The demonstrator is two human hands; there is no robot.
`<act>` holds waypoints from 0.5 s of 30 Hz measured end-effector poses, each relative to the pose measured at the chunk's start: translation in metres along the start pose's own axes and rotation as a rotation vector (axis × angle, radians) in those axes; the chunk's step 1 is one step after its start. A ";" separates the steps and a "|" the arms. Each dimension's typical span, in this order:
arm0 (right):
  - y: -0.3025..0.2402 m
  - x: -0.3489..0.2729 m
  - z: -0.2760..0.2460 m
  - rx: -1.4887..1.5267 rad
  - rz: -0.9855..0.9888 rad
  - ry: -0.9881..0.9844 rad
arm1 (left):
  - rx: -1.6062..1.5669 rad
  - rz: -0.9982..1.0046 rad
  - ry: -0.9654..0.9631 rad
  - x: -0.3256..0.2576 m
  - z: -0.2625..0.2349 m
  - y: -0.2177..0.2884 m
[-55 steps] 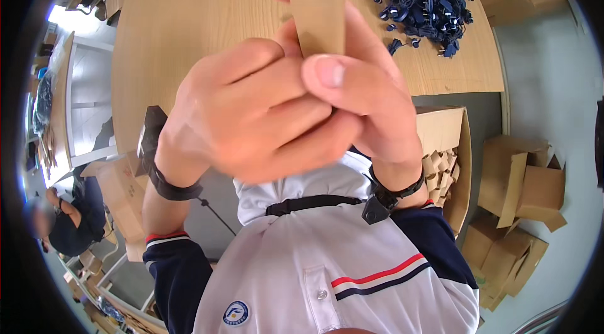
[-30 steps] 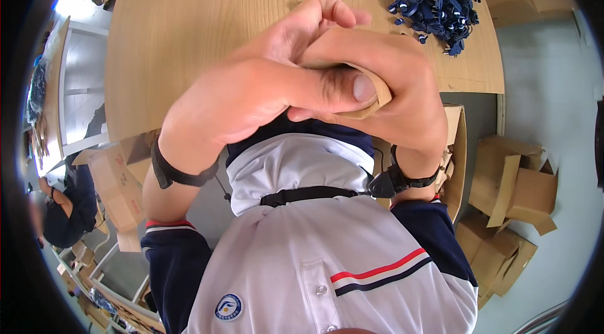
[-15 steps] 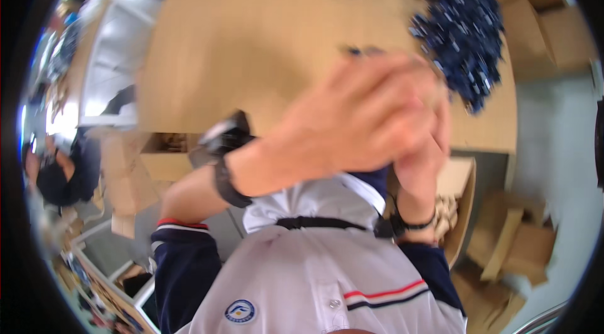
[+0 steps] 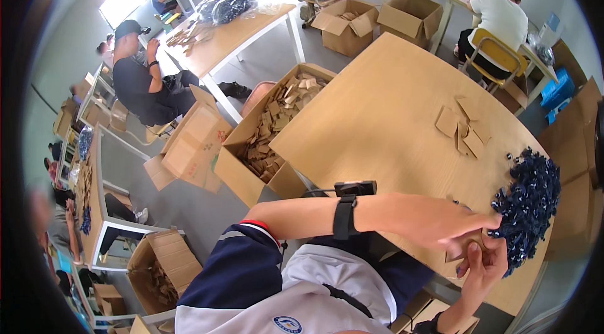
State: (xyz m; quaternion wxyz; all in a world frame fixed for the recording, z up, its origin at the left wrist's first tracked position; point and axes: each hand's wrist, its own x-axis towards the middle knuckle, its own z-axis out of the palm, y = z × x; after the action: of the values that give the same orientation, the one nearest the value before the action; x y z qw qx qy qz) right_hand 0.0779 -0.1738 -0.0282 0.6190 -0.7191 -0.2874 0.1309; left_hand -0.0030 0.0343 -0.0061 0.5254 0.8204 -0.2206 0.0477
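So at the far left of our view we had a co-worker in a dark top and cap (image 4: 134,79) sitting at another bench (image 4: 217,57), with an open carton (image 4: 242,186) full of small cardboard pieces nearer to us, right beside our own bench (image 4: 358,107).

Our left forearm (image 4: 302,216) came in from the lower middle and ran almost flat out to the right, with a black strap (image 4: 344,219) round the wrist. We had the left hand (image 4: 462,222) bent down at the end of it, fingers curled over a brown cardboard piece (image 4: 455,249) and gripping it, though some fingertips were hidden. Past the hands, toward the far side, a few loose cardboard strips (image 4: 465,129) lay in a loose cluster.

Our right forearm (image 4: 458,312) rose steeply from the bottom edge, and we had the right hand (image 4: 487,260) pinching that same piece, thumb pointing up. So the piece sat between both hands, above the bench's near edge. Just beyond them on the right was a heap of dark blue cords (image 4: 528,205).
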 end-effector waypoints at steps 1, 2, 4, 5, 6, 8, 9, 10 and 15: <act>0.002 0.000 0.002 -0.083 -0.104 0.073 | 0.011 0.002 0.002 0.006 0.003 -0.003; 0.001 0.003 0.003 -0.079 -0.112 0.073 | 0.176 0.049 0.222 0.010 0.007 -0.006; 0.001 0.009 0.000 -0.478 -0.538 0.083 | 0.334 0.100 0.432 0.016 0.008 -0.002; 0.000 0.010 -0.001 -0.685 -0.744 0.087 | 0.205 -0.049 0.337 0.018 0.005 0.011; -0.002 0.009 -0.002 -0.695 -0.765 0.115 | 0.074 -0.196 0.237 0.021 0.003 0.017; -0.007 0.011 -0.007 -0.780 -0.849 0.124 | -0.020 -0.094 0.322 0.024 0.012 0.012; -0.010 0.013 -0.010 -0.854 -0.948 0.124 | -0.103 0.004 0.420 0.026 0.019 0.009; -0.013 0.011 -0.009 -0.769 -0.832 0.167 | -0.216 -0.041 0.425 0.028 0.020 0.008; -0.008 0.004 0.018 -0.421 -0.582 0.420 | -0.495 0.009 0.639 0.033 0.049 -0.003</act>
State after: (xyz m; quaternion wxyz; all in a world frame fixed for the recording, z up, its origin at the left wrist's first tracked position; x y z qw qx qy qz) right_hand 0.0695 -0.1566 -0.0237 0.5148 -0.7298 -0.3666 -0.2606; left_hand 0.0199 -0.0182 -0.0203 0.7491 0.6119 -0.0543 0.2480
